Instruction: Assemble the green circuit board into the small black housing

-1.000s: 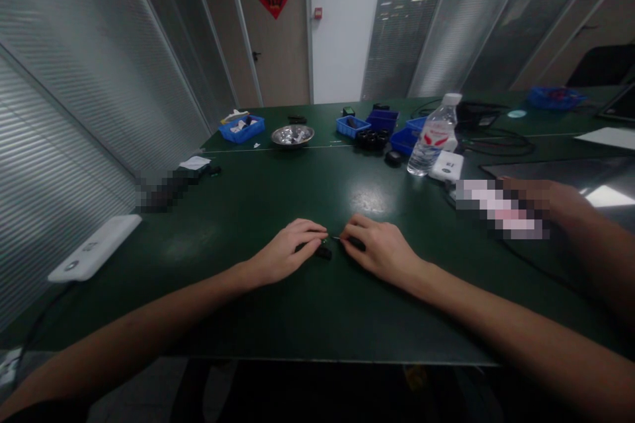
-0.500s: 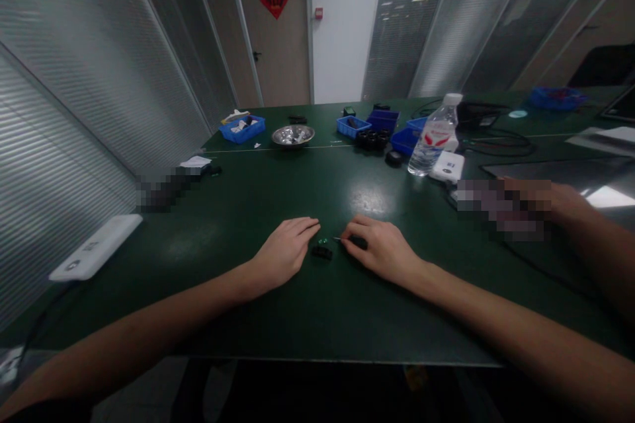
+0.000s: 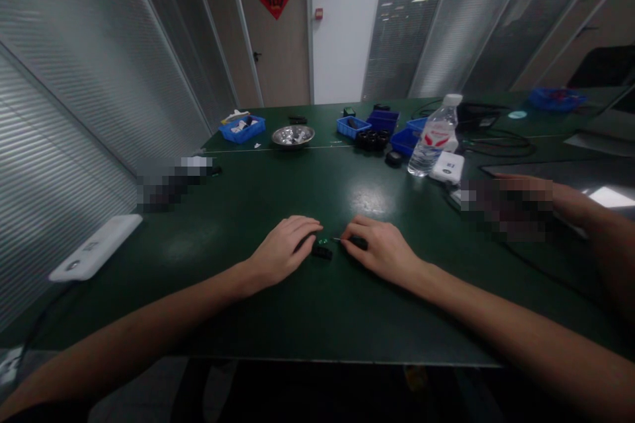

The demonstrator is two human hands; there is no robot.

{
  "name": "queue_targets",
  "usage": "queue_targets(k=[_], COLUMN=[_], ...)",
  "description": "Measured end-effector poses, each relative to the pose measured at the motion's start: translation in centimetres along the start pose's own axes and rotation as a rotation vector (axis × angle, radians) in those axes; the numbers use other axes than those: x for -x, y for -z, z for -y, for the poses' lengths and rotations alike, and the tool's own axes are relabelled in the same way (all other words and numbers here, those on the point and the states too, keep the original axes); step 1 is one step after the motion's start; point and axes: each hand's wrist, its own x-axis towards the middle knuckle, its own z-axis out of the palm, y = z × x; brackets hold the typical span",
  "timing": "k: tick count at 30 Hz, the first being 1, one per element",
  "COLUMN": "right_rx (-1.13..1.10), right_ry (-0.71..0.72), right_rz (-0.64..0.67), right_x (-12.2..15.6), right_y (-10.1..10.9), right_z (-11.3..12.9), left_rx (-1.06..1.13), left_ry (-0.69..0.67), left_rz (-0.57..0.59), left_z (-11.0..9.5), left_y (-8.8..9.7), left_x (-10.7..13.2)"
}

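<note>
Left hand (image 3: 282,248) has retreated since 1 s ago, arching beside a black block (image 3: 323,253).

The desk (image 3: 248,324) is smooth, softly glossy. Near its far edge, the bowl (image 3: 292,145) is shiny metal, the blue basket (image 3: 247,136) plastic; by its left edge, the white bar (image 3: 96,248) is smooth plastic. The held tool (image 3: 358,242) has a metallic tip.

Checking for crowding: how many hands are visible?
3: the left hand beside the small black part, the right hand around a dark tool, and another person's hand at right. Others may be hidden.
</note>
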Motion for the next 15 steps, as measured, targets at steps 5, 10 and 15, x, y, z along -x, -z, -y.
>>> queue_targets(k=[5,10,15], right_rx=[0.000,0.009,0.004], right_ry=[0.005,-0.010,0.005], right_rz=[0.000,0.008,-0.003], right_x=[0.0,-0.1,0.0], right_y=[-0.1,0.0,-0.1], right_z=[-0.1,0.0,-0.1], left_rx=[0.045,0.075,0.026], left_ry=[-0.080,-0.022,0.010], left_rz=[0.006,0.033,0.046], left_z=[-0.7,-0.7,-1.3], left_y=[0.6,0.5,0.0], left_x=[0.0,-0.2,-0.5])
